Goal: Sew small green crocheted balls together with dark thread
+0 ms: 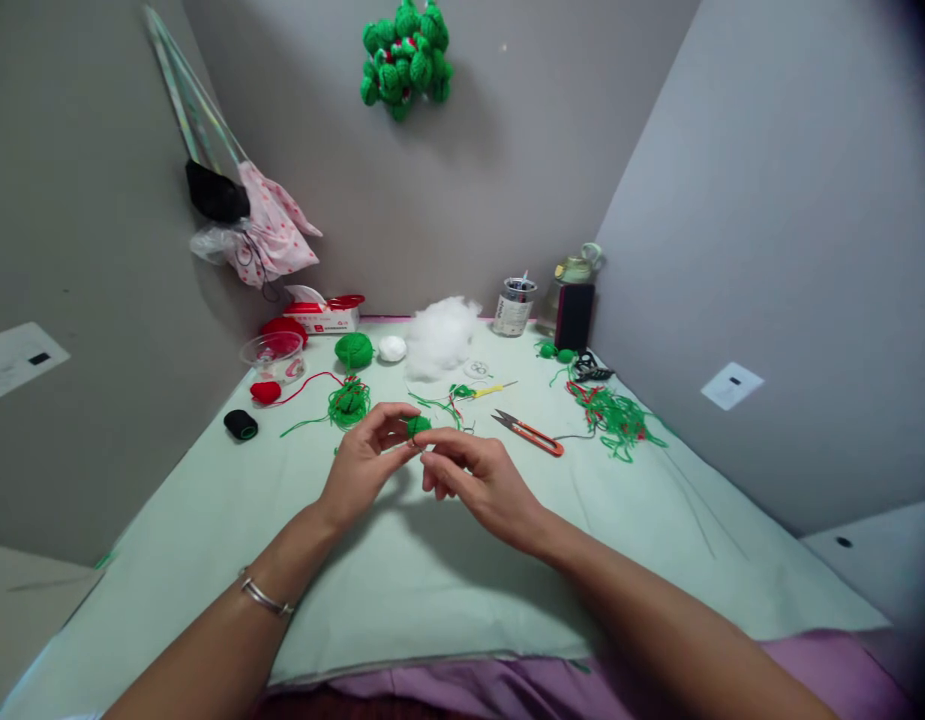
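Note:
A small green knitted or crocheted piece (418, 426) is held between the fingers of my left hand (364, 462), above the middle of the table. My right hand (481, 480) meets it from the right, with thumb and forefinger pinched together at the piece's lower edge. Something thin seems to be in that pinch, too small to make out. Just beyond the hands lie green yarn ends and a yellow-handled tool (492, 390) with a thin metal tip. Orange thread snips (529, 434) rest to the right of my right hand.
White stuffing (443, 338) sits at the back, beside a green yarn ball (354, 350). At left are a clear plastic tub (274, 358), a red piece (265, 392) and a black spool (241, 425). Tangled green yarn (619, 420), a phone (574, 317) and a can (514, 307) stand right.

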`<state>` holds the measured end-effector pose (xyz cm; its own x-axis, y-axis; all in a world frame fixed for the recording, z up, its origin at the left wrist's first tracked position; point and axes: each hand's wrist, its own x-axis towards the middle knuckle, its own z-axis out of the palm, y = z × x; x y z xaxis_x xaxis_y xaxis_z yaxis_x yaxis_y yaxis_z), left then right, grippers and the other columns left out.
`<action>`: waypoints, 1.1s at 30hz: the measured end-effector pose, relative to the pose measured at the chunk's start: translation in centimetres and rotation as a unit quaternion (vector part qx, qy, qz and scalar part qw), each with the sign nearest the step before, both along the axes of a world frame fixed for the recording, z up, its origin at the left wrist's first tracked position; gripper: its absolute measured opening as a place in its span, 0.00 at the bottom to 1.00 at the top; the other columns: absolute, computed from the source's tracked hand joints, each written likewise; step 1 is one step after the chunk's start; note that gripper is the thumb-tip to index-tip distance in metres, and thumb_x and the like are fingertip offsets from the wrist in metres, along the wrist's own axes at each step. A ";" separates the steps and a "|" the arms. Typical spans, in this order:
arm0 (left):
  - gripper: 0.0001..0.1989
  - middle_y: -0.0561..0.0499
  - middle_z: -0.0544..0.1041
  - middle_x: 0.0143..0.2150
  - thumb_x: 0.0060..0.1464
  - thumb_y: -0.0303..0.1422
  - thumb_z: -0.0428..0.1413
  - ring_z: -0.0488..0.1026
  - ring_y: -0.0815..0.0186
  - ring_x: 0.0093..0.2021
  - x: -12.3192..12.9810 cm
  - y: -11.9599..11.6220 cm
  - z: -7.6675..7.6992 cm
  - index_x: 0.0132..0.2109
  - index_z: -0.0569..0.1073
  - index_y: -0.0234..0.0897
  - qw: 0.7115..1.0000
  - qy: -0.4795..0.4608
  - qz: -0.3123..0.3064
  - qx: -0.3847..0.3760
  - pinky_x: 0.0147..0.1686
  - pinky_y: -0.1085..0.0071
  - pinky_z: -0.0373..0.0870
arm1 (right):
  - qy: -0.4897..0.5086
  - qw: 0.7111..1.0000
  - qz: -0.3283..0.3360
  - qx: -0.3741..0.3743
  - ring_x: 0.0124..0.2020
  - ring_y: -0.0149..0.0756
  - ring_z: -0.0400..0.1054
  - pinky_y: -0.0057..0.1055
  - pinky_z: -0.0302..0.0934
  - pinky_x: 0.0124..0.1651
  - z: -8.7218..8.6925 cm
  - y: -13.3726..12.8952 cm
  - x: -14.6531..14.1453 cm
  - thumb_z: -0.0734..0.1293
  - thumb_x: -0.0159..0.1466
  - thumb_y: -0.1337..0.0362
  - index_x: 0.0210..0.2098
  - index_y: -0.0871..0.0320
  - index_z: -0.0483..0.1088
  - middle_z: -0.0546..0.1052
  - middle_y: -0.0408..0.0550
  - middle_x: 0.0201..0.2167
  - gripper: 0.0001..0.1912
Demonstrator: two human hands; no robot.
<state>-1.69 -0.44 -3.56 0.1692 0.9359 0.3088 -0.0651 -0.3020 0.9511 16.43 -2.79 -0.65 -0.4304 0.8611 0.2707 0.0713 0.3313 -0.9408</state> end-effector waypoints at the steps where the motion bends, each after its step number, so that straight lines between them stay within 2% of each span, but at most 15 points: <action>1: 0.15 0.50 0.74 0.43 0.53 0.34 0.65 0.75 0.64 0.42 0.1 -0.1 -0.1 0.48 0.75 0.40 1.000 0.022 0.004 0.016 0.46 0.67 0.72 | 0.018 1.000 0.001 -0.017 0.24 0.28 0.66 0.27 0.62 0.30 0.1 0.0 0.0 0.65 0.68 0.60 0.47 0.57 0.76 0.75 0.43 0.25 0.12; 5: 0.15 0.48 0.74 0.48 0.54 0.33 0.64 0.75 0.63 0.47 0.5 -0.4 -0.3 0.49 0.75 0.40 0.994 0.068 0.015 0.080 0.54 0.63 0.72 | 0.069 0.995 0.011 -0.066 0.22 0.27 0.65 0.27 0.63 0.28 0.4 0.2 0.4 0.66 0.67 0.57 0.48 0.58 0.76 0.75 0.43 0.24 0.14; 9: 0.15 0.48 0.75 0.47 0.54 0.32 0.64 0.76 0.63 0.47 0.3 -0.5 -0.1 0.49 0.74 0.41 0.992 0.068 0.044 0.092 0.52 0.63 0.74 | 0.023 0.996 0.064 -0.055 0.24 0.27 0.66 0.27 0.63 0.30 0.0 0.5 0.9 0.66 0.68 0.57 0.49 0.57 0.76 0.76 0.43 0.25 0.15; 12: 0.13 0.49 0.75 0.45 0.52 0.30 0.64 0.76 0.64 0.44 0.1 -0.6 0.2 0.46 0.75 0.40 0.995 0.042 0.061 0.074 0.50 0.65 0.74 | -0.044 0.995 0.089 -0.028 0.25 0.28 0.67 0.27 0.64 0.32 -0.4 0.7 1.0 0.65 0.69 0.59 0.49 0.57 0.77 0.75 0.43 0.26 0.14; 17: 0.14 0.50 0.77 0.38 0.50 0.33 0.65 0.76 0.64 0.39 -0.2 -0.4 0.6 0.45 0.76 0.38 0.998 -0.030 0.046 -0.008 0.40 0.67 0.75 | -0.068 0.995 0.067 -0.027 0.24 0.28 0.67 0.27 0.64 0.31 -0.3 0.7 0.7 0.63 0.69 0.58 0.51 0.57 0.74 0.75 0.43 0.25 0.15; 19: 0.17 0.50 0.78 0.37 0.49 0.34 0.66 0.76 0.64 0.39 -0.3 -0.1 0.9 0.46 0.75 0.37 0.996 -0.053 0.062 -0.027 0.41 0.67 0.74 | -0.074 0.994 0.070 -0.038 0.23 0.28 0.67 0.26 0.64 0.30 -0.1 0.7 0.7 0.62 0.70 0.58 0.54 0.57 0.70 0.76 0.42 0.26 0.16; 21: 0.18 0.50 0.79 0.39 0.49 0.34 0.67 0.76 0.64 0.41 -0.5 0.1 1.0 0.47 0.75 0.37 0.993 -0.069 0.079 -0.045 0.45 0.66 0.73 | -0.096 0.992 0.073 -0.038 0.23 0.28 0.68 0.27 0.64 0.30 0.0 0.7 0.9 0.61 0.71 0.58 0.52 0.56 0.68 0.78 0.44 0.29 0.13; 23: 0.18 0.50 0.78 0.41 0.50 0.35 0.66 0.77 0.64 0.41 -0.7 0.3 1.1 0.48 0.75 0.36 0.991 -0.088 0.081 -0.066 0.48 0.65 0.72 | -0.128 0.990 0.061 0.001 0.23 0.28 0.68 0.27 0.63 0.31 0.1 0.9 1.2 0.60 0.72 0.59 0.46 0.55 0.70 0.79 0.46 0.34 0.10; 25: 0.18 0.51 0.77 0.41 0.51 0.35 0.66 0.77 0.65 0.40 -0.8 0.4 1.1 0.49 0.74 0.36 0.988 -0.111 0.073 -0.077 0.48 0.65 0.73 | -0.140 0.987 0.025 0.080 0.28 0.30 0.70 0.28 0.63 0.33 0.1 1.1 1.4 0.62 0.70 0.59 0.39 0.55 0.74 0.78 0.50 0.40 0.10; 27: 0.20 0.52 0.76 0.40 0.52 0.35 0.65 0.77 0.66 0.39 -0.8 0.4 1.0 0.51 0.73 0.38 0.986 -0.133 0.062 -0.080 0.48 0.64 0.74 | -0.120 0.983 -0.022 0.137 0.32 0.34 0.71 0.30 0.63 0.34 0.3 1.3 1.5 0.65 0.68 0.59 0.36 0.55 0.77 0.77 0.52 0.40 0.09; 28: 0.20 0.53 0.75 0.40 0.52 0.35 0.65 0.77 0.66 0.39 -0.8 0.5 0.9 0.52 0.73 0.39 0.985 -0.143 0.056 -0.080 0.49 0.63 0.74 | -0.101 0.985 -0.041 0.136 0.32 0.34 0.70 0.30 0.63 0.34 0.4 1.3 1.6 0.66 0.68 0.59 0.35 0.55 0.77 0.76 0.51 0.37 0.09; 30: 0.20 0.53 0.75 0.40 0.52 0.34 0.65 0.77 0.67 0.40 -0.8 0.5 0.9 0.52 0.73 0.40 0.982 -0.163 0.045 -0.083 0.50 0.63 0.74 | -0.064 0.994 -0.052 0.067 0.27 0.33 0.67 0.31 0.62 0.31 0.7 1.2 1.6 0.67 0.67 0.58 0.34 0.56 0.77 0.74 0.48 0.30 0.10; 33: 0.17 0.52 0.75 0.42 0.52 0.33 0.65 0.77 0.67 0.39 -0.8 0.5 1.0 0.48 0.74 0.38 0.978 -0.180 0.040 -0.096 0.52 0.61 0.74 | -0.027 0.997 -0.008 -0.070 0.26 0.31 0.66 0.31 0.62 0.32 1.3 1.5 2.0 0.70 0.64 0.57 0.36 0.58 0.77 0.74 0.45 0.26 0.10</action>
